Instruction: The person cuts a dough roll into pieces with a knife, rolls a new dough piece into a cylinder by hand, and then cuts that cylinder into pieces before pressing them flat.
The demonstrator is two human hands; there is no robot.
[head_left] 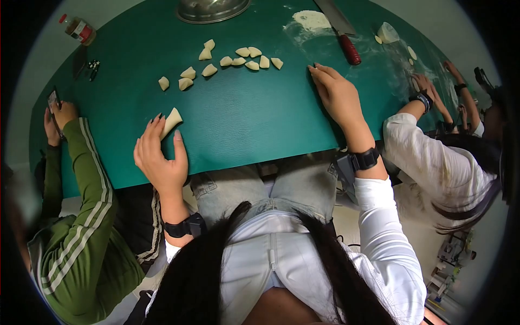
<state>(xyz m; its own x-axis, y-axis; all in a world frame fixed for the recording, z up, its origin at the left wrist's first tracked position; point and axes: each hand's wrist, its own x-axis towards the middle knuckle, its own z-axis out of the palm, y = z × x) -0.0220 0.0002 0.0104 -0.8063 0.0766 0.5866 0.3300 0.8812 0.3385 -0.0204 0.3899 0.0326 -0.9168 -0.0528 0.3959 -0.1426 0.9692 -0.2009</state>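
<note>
in the head view, the left hand point(161, 161) is left of centre, near the lower edge of the green tabletop point(249, 124). its fingers lie along a short roll of pale dough point(173, 120), with the thumb spread away on the other side. the fingers hide part of the roll, so i cannot tell whether they grip it or only rest against it. the right hand point(338, 96) is right of centre, fingers extended and close together, resting by the tabletop with nothing visible in its grasp.

the roll slants, its wider pale end showing beyond the fingertips. it looks light, soft and easily dented, perhaps slightly tacky where bare of flour. a broad, gentle hold around its middle, fingers on one side and thumb on the other, would likely spare its shape; pinching an end would probably squash it.

above, across the upper middle of the frame, lie loose dough pieces point(209, 70), some touching, others apart. these seem just as soft, best lifted by their sides. a metal bowl point(213, 17) is at the top edge. at upper right are a flour patch point(311, 20) and a knife point(350, 50) with a red handle, well apart from the roll.
</note>
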